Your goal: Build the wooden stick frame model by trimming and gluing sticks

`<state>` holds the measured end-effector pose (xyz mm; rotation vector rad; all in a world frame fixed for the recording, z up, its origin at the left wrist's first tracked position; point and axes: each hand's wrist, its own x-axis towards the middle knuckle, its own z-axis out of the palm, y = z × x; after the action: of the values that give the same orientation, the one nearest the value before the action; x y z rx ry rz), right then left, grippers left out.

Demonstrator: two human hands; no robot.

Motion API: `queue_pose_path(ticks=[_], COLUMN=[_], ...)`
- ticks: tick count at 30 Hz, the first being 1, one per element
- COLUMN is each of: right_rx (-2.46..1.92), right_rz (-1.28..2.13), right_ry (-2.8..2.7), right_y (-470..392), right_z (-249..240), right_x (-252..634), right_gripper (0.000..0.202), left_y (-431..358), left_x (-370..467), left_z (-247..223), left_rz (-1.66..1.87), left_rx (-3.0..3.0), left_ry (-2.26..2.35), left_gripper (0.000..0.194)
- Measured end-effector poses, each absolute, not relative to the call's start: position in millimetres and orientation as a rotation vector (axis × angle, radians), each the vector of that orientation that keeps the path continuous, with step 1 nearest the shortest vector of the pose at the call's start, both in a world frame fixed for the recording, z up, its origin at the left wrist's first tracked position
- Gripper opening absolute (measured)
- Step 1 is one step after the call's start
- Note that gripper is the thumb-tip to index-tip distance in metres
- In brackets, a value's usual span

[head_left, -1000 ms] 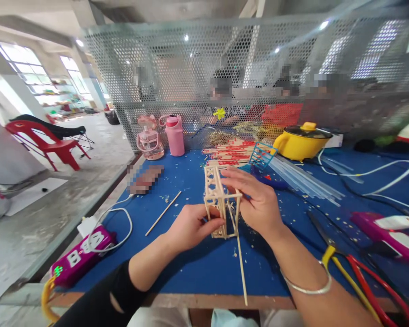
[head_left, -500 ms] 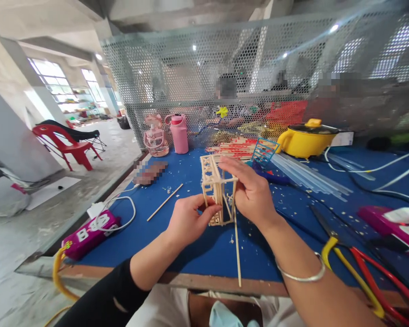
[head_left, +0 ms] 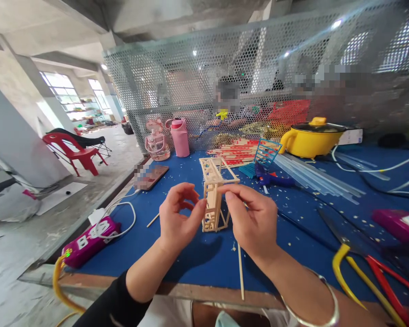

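Observation:
A small frame built of pale wooden sticks (head_left: 211, 200) stands upright on the blue mat. My left hand (head_left: 180, 218) is just left of it, thumb and fingers curled but apart, holding nothing. On the frame's right side, my right hand (head_left: 254, 215) has thumb and forefinger brought together at the upper front; whatever is between them is too small to make out. One loose stick (head_left: 241, 272) lies below the right hand, and another (head_left: 153, 220) lies partly behind my left hand.
Behind the frame are red-tipped sticks (head_left: 238, 151), a teal rack (head_left: 267, 152) and a blue glue gun (head_left: 276, 180). Clear glue sticks (head_left: 316, 177), a yellow pot (head_left: 313, 141) and pliers (head_left: 344, 254) are at right. Left are a phone (head_left: 157, 176), power strip (head_left: 92, 240) and pink bottle (head_left: 180, 138).
My left hand has let go of the frame and drawn back left. My right hand has come down from the frame's top to its upper front, fingertips now pinched. The view has shifted slightly.

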<state>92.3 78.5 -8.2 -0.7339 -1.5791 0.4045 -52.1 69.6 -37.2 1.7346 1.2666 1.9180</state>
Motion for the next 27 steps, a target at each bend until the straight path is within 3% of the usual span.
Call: queue_pose_path(ticks=[3,7,14,27], right_rx=[-0.753,-0.745,-0.768,-0.717], right_rz=[0.462,0.528,0.593,0.505], right_ry=[-1.518,-1.494,-1.530,-1.622], right_y=[77.9,82.4,86.6,80.8], right_z=[-11.1,-9.3,-9.7,-10.2], right_x=[89.2,88.6,89.6,84.2], right_gripper=[0.018,0.016,0.018,0.021], left_y=[73.4,78.0,82.5,78.1], left_x=[-43.6,-42.3,-54.6,-51.1], left_z=[-33.6,-29.0,-24.0,-32.9], left_rz=[2.020,1.909,1.696,1.882], left_rx=[1.718,1.882,2.049,1.901], left_ry=[1.155,1.185,1.229,1.240], left_gripper=[0.050,0.065,0.047,0.037])
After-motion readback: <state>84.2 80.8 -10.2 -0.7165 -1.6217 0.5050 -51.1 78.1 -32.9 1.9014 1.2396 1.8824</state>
